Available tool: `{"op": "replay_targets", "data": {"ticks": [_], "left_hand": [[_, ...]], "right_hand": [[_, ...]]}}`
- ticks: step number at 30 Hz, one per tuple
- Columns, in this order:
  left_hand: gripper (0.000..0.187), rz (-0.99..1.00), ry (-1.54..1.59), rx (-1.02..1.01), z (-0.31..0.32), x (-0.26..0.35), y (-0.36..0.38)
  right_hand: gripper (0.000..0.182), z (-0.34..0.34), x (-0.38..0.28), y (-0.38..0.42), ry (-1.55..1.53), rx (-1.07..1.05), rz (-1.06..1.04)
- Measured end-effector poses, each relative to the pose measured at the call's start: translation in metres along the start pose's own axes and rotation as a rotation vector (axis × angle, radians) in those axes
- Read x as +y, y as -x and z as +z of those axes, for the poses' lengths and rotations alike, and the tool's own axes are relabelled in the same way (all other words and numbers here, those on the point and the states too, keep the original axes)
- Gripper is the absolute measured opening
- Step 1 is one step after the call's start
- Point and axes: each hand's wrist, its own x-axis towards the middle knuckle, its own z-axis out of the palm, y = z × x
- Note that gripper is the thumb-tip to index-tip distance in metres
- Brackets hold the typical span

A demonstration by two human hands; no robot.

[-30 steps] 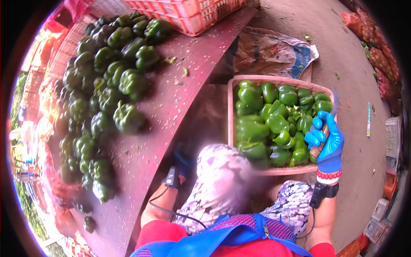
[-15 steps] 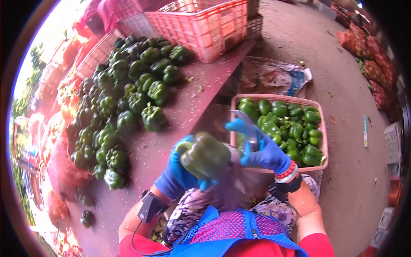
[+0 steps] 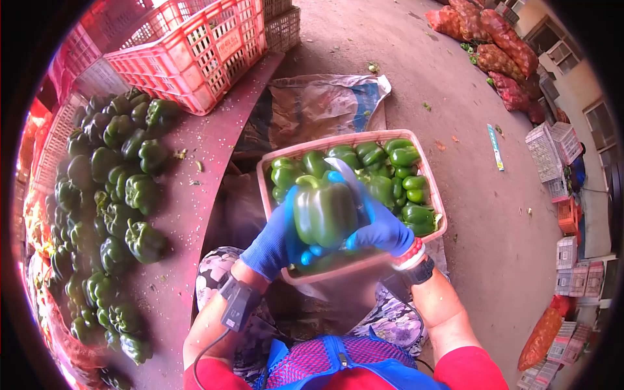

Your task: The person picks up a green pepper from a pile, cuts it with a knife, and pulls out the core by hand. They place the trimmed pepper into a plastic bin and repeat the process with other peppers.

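A large green bell pepper (image 3: pixel 325 211) sits upright, stem on top, in my blue-gloved left hand (image 3: pixel 273 234), whose fingers wrap its left side and underside. My right hand (image 3: pixel 385 227), gloved too, is closed on a small knife with a curved blade (image 3: pixel 351 175); the handle is mostly hidden. Its fingers are right at the pepper's right side, and the blade points up and left behind the pepper. Both hands are over a pink plastic crate (image 3: pixel 338 143) filled with green peppers (image 3: pixel 416 218).
On the reddish table (image 3: pixel 188 188) to the left lies a big pile of peppers (image 3: pixel 107 221). Behind it stands a red plastic crate (image 3: pixel 195 58). A crumpled sack (image 3: pixel 312 107) lies beyond the pink crate. Filled net bags (image 3: pixel 500 42) and stacked crates (image 3: pixel 546 153) line the right side.
The view has turned right. My left hand has brought the pepper from beside the table to over the pink crate, now upright, and the right hand with the knife has closed in on it.
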Motion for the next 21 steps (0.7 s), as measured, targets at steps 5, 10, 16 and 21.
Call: {"op": "replay_targets", "data": {"ticks": [5, 10, 16, 21], "left_hand": [[0.052, -0.275, 0.291, 0.345, 0.003, -0.032, 0.003], [0.094, -0.209, 0.556, 0.314, -0.012, 0.001, 0.0], [0.117, -0.276, 0.395, 0.33, -0.016, -0.01, 0.003], [0.087, -0.435, 0.76, 0.274, -0.034, 0.004, -0.003]], "right_hand": [[0.111, -0.009, 0.024, 0.008, -0.452, 0.074, 0.143], [0.064, -0.009, 0.029, 0.003, -0.642, 0.274, 0.357], [0.061, 0.004, 0.019, -0.014, -0.471, 0.236, 0.486], [0.073, 0.005, 0.022, -0.023, -0.38, 0.17, 0.392]]}}
